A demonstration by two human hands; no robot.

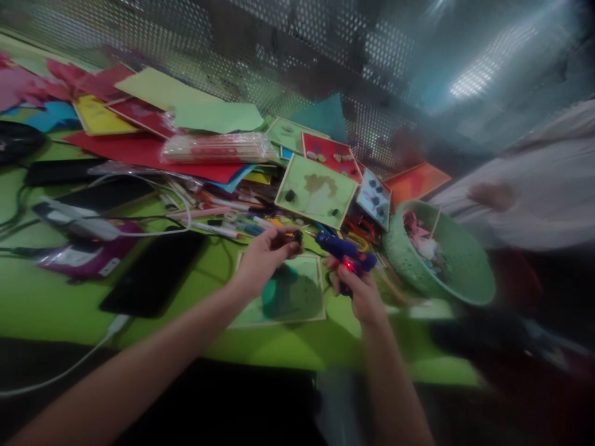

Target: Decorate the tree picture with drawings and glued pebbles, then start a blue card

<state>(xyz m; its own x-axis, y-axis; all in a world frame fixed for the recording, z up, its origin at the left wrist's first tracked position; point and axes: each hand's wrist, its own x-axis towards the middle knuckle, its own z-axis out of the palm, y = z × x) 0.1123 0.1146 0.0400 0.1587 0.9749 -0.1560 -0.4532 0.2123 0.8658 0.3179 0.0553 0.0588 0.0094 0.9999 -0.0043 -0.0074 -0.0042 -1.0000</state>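
Between the fingertips of my left hand (264,257) is a small dark round piece (297,236), perhaps a pebble or bead; its kind is unclear. My right hand (360,291) wraps round the handle of a blue glue gun (341,248), which shows a red light. The gun's nozzle points left, toward the dark piece and a short way from it. Below both hands a light green card (307,303) with a pale border lies flat on the green table, a darker green shape on it partly covered by my left hand and its shadow.
Finished-looking cards, one green (318,192) and one red (328,153), lean at the back. A green basket (465,288) with scraps stands right, near a person in light clothing (534,179). Left lie a black phone (155,272), cables, a purple box (88,257) and wrapped sticks (218,148).
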